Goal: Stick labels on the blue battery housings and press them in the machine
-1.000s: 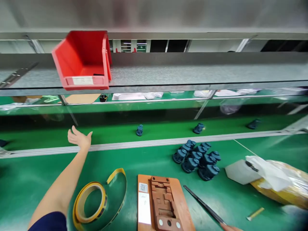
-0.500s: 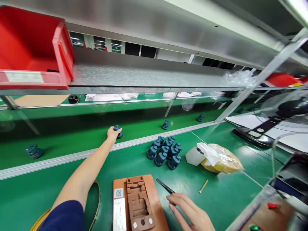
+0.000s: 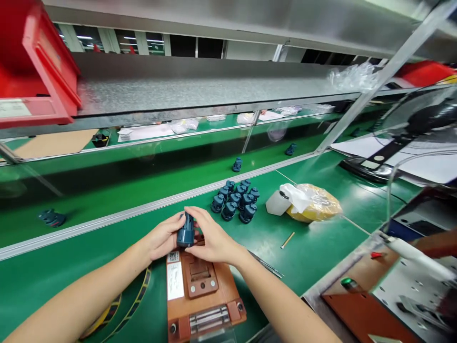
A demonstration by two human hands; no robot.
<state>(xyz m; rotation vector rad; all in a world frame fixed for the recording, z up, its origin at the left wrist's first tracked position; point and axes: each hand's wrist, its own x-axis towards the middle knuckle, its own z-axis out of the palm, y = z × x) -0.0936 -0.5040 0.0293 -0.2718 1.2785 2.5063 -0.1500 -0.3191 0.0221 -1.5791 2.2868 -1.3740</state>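
Compare with the earlier view: your left hand (image 3: pixel 164 237) no longer reaches out to the conveyor belt (image 3: pixel 117 193), and your right hand (image 3: pixel 214 236) has left the tweezers (image 3: pixel 268 264). Both hands now meet over the far end of the brown fixture (image 3: pixel 202 309), near the far edge of the surface (image 3: pixel 303 247). The part your left hand touched on the belt no longer sits there.

Hold state: the fingers (image 3: pixel 200 214) of both hands are closed around one dark blue part (image 3: pixel 186 231). The part stands upright between your palms, directly above the fixture. You cannot tell whether its base touches the fixture.

Count: one part is in your hands. About eleven more stand grouped on the surface, beyond your right hand; overlap prevents an exact count. Three are clearly visible on the belt, past the metal rail (image 3: pixel 153 206).

Surroundings: a white bottle (image 3: pixel 277 203) and a yellow plastic bag (image 3: pixel 314 204) lie right of the group, with a small wooden stick (image 3: pixel 287 240) nearer you. A roll of tape (image 3: pixel 107 307) lies left of the fixture, partly under your left forearm. A red bin (image 3: pixel 39 71) sits on the shelf (image 3: pixel 200 83) overhead.
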